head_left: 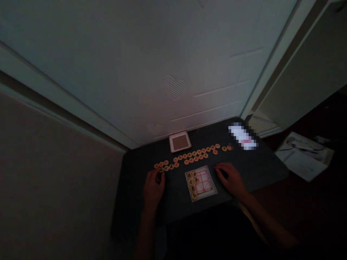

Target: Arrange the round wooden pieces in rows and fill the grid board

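Note:
My left hand (154, 186) is at the left end of the rows of round Chinese chess pieces. Its thumb and forefinger are closed at the edge of one dark-marked Chinese chess piece (161, 169), which still lies in line with the others. To the right of a shallow white box (214, 186), my right hand (230, 177) rests on the table, loosely curled with thumb and fingers apart and nothing visible between them. Several dark-marked pieces (192, 188) sit along the left side and top of the box, over a pink grid. Red-marked pieces (194, 154) fill much of the rows behind.
A box lid (181, 142) with a brown inside lies at the back of the dark table (135, 202), by a white panel (173, 54) with heart reliefs. A bright blurred-out item (242, 136) lies at the back right. Papers (305, 155) are beyond the right edge.

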Demonstrator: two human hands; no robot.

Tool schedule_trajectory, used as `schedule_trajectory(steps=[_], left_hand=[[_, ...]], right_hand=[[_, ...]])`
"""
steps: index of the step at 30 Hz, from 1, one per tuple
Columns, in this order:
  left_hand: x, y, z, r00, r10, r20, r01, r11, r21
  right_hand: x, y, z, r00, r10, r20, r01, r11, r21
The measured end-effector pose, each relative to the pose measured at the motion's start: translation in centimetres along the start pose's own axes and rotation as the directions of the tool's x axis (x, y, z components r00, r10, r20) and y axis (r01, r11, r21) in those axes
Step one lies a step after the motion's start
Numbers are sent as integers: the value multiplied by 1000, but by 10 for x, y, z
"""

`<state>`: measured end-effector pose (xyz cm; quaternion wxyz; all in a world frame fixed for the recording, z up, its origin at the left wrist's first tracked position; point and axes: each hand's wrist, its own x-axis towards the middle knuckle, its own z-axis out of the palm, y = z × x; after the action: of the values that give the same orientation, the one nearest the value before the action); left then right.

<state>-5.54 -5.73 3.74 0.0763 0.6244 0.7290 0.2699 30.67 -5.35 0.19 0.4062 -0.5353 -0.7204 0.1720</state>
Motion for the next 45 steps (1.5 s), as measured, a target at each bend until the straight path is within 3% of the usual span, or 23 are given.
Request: schedule_trajectory(steps=[20,30,37,45], left_hand=[[-10,1,2,999,39,1,-39,994,106],[-35,-1,-2,1000,17,5,-17,1000,21],[-31,3,0,995,-45,88,39,996,77],[-30,1,3,995,-44,88,49,997,-59]], right_hand=[[0,3,1,1000,15,17,-15,1000,-12],[1,0,-1,1000,9,18,-9,1000,-4],[1,0,0,1000,-7,4,7,1000,-2],[1,-1,-1,1000,0,3,0,1000,0]])
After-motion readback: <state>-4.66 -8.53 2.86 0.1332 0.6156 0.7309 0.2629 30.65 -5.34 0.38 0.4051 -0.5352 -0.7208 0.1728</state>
